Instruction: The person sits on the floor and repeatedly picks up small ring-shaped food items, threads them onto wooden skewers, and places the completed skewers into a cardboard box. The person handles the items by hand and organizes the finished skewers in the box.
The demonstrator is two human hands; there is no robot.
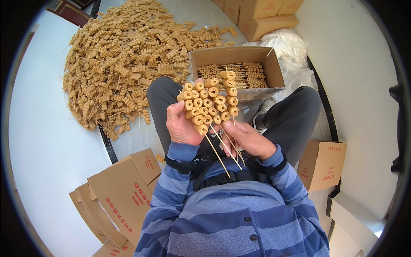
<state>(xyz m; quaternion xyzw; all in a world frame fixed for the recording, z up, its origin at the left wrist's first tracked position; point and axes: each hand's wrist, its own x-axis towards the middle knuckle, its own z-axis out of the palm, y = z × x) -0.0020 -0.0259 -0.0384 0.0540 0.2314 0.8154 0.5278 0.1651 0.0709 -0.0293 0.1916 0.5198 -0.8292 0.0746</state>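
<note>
Between my two hands is a bunch of skewers, each a thin wooden stick threaded with short, hollow golden-brown rolls. My left hand grips the bunch from its left side, thumb along the outer rolls. Closed around it from the lower right is my right hand, with several bare sticks passing beside its fingers toward my waist. One skewer stands a little apart at the right of the bunch. Just beyond, an open cardboard box contains rows of the same skewers, laid neatly.
A large heap of loose skewers covers the floor at the far left. Flattened cartons lean at the near left. A closed carton stands at the right. Clear plastic bags and stacked cartons lie at the back right.
</note>
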